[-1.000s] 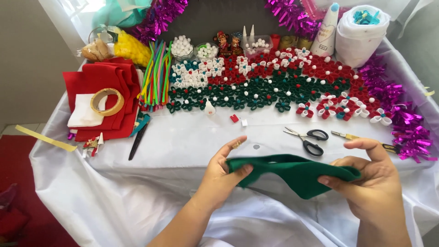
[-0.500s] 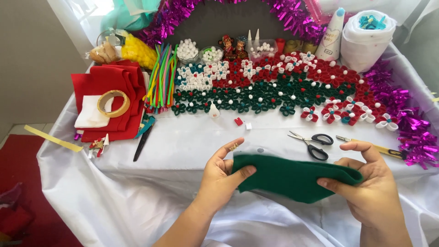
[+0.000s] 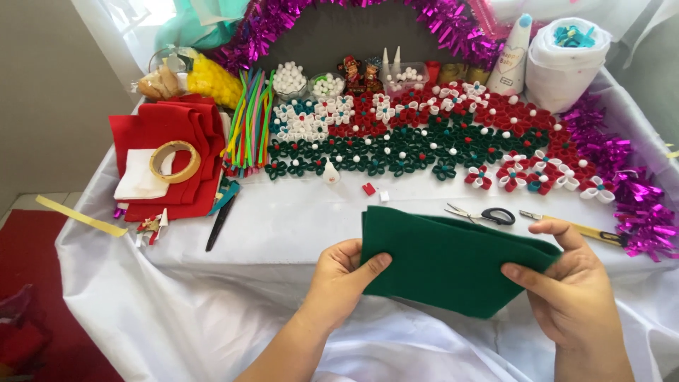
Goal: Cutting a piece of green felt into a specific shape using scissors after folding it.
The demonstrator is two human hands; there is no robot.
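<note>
At the table's near edge: you hold the green felt sheet up between both hands, above the white tablecloth.
Left hand: thumb and fingers pinch the sheet's left edge.
Right hand: thumb and fingers pinch its right edge.
Handling: likely light, soft and floppy, not slippery; take it by opposite edges to keep it flat.
Just behind the sheet: scissors, yellow-handled tool.
Far edge: paper flowers, purple tinsel.
Left edge: red felt, tape roll.
</note>
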